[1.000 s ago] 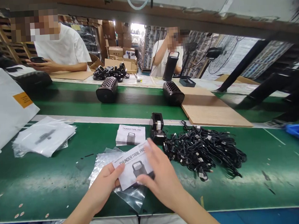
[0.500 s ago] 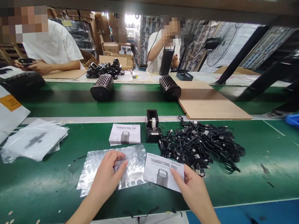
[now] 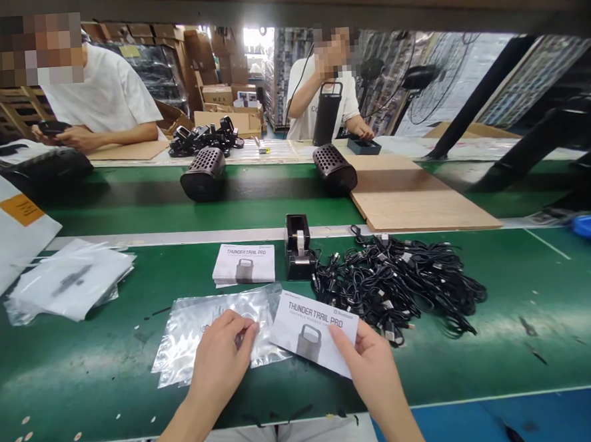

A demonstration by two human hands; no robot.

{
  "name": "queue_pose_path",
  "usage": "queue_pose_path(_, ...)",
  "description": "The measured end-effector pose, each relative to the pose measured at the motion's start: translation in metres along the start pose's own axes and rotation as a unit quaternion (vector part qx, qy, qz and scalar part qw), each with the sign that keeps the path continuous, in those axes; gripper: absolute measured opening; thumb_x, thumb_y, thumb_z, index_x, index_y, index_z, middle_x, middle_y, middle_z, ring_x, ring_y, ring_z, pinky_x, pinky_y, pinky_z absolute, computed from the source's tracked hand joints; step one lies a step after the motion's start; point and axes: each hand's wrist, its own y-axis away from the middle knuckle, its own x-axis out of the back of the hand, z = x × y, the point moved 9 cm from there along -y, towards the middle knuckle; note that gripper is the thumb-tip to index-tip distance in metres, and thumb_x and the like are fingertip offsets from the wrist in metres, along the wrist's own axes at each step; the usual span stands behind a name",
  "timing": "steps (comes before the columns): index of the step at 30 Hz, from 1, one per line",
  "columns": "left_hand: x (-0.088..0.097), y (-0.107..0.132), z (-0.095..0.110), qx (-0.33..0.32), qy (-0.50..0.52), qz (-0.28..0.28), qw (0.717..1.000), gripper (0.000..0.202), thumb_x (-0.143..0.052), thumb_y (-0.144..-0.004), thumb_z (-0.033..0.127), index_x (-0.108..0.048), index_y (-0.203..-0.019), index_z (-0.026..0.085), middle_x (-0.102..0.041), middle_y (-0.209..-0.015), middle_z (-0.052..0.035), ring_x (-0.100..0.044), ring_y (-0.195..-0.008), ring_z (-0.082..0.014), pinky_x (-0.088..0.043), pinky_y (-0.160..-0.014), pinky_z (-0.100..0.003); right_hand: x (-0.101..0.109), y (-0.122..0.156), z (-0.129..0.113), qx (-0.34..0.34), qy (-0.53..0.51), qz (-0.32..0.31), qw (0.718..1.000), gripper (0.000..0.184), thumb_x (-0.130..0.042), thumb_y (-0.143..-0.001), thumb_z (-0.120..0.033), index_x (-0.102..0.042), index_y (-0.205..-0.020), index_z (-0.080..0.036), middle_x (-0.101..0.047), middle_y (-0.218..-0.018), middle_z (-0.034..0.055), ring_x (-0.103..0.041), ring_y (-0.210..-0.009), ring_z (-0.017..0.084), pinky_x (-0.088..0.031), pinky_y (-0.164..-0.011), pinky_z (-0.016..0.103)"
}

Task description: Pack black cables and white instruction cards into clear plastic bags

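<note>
My right hand (image 3: 371,353) grips a printed leaflet (image 3: 315,333) by its right end, thumb on top. It reads "Thunder Trail Pro" and pictures a speaker. My left hand (image 3: 226,352) is on a small stack of clear plastic bags (image 3: 182,334), its thumb and forefinger pinched at the top bag. The leaflet's left corner overlaps the bags' right side. Behind the bags sits a pile of matching leaflets (image 3: 243,264). A black tape dispenser (image 3: 299,251) stands right of that pile, and a heap of black cables (image 3: 399,284) spreads beyond my right hand.
More plastic-wrapped sheets (image 3: 71,278) lie at the left beside a white bag (image 3: 11,238). Across the green table (image 3: 110,386) are two perforated speakers (image 3: 203,175) and a wooden board (image 3: 418,193). Two people sit opposite; one has a hand at a small dark box (image 3: 363,145).
My left hand's fingers have closed together at the top bag. The leaflet in my right hand has moved slightly left and up. A person opposite has lowered a hand to the dark box.
</note>
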Motion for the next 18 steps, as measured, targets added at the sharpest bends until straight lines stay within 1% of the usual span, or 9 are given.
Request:
queue_pose_path(3, 0.002, 0.005, 0.004, -0.008, 0.003, 0.008, 1.000, 0.031, -0.037, -0.087, 0.033, -0.059, -0.070, 0.022, -0.056, -0.072, -0.0013, -0.054, -0.068, -0.0176, -0.040, -0.062, -0.029, -0.012, -0.005, 0.000, 0.024, -0.007, 0.007, 1.000, 0.039, -0.059, -0.075, -0.045, -0.059, -0.101, -0.016, -0.066, -0.102, 0.0118, -0.063, -0.088, 0.026, -0.052, -0.076, 0.038)
queue_pose_path(7, -0.001, 0.009, 0.006, -0.015, 0.008, -0.002, 1.000, 0.031, -0.036, -0.088, 0.033, -0.058, -0.070, 0.021, -0.056, -0.074, -0.0016, -0.054, -0.070, -0.0178, -0.040, -0.064, -0.029, -0.020, -0.007, 0.002, 0.040, 0.016, 0.019, 0.999, 0.039, -0.056, -0.077, -0.044, -0.058, -0.103, -0.015, -0.065, -0.105, 0.0127, -0.062, -0.088, 0.025, -0.052, -0.074, 0.035)
queue_pose_path(10, -0.003, 0.010, 0.005, -0.014, 0.015, -0.001, 1.000, 0.031, -0.036, -0.088, 0.033, -0.058, -0.070, 0.020, -0.056, -0.074, -0.0015, -0.053, -0.070, -0.0175, -0.039, -0.064, -0.029, -0.019, -0.005, 0.005, 0.043, 0.046, 0.017, 0.998, 0.039, -0.054, -0.078, -0.045, -0.058, -0.102, -0.015, -0.064, -0.106, 0.0133, -0.063, -0.085, 0.024, -0.052, -0.071, 0.033)
queue_pose_path(14, -0.003, 0.012, 0.003, -0.015, 0.030, 0.010, 0.999, 0.032, -0.037, -0.088, 0.035, -0.058, -0.070, 0.020, -0.055, -0.072, -0.0009, -0.052, -0.069, -0.0174, -0.040, -0.064, -0.030, -0.011, 0.000, 0.007, 0.049, 0.096, 0.034, 0.994, 0.038, -0.053, -0.078, -0.045, -0.060, -0.099, -0.014, -0.065, -0.103, 0.0129, -0.063, -0.080, 0.023, -0.051, -0.069, 0.032)
queue_pose_path(16, -0.003, 0.013, 0.001, -0.017, 0.037, 0.013, 0.999, 0.028, -0.036, -0.088, 0.034, -0.059, -0.079, 0.021, -0.056, -0.074, -0.0008, -0.052, -0.071, -0.0177, -0.041, -0.065, -0.031, -0.013, 0.002, 0.007, 0.048, 0.105, 0.012, 0.993, 0.035, -0.054, -0.078, -0.044, -0.060, -0.097, -0.014, -0.067, -0.099, 0.0120, -0.063, -0.081, 0.023, -0.051, -0.070, 0.032)
queue_pose_path(18, -0.004, 0.014, -0.001, -0.019, 0.046, 0.018, 0.999, 0.024, -0.036, -0.089, 0.032, -0.057, -0.091, 0.021, -0.056, -0.078, -0.0009, -0.053, -0.072, -0.0176, -0.042, -0.067, -0.032, -0.020, 0.004, 0.009, 0.034, 0.111, -0.032, 0.993, 0.034, -0.053, -0.079, -0.042, -0.060, -0.096, -0.014, -0.068, -0.093, 0.0106, -0.063, -0.079, 0.022, -0.051, -0.070, 0.030)
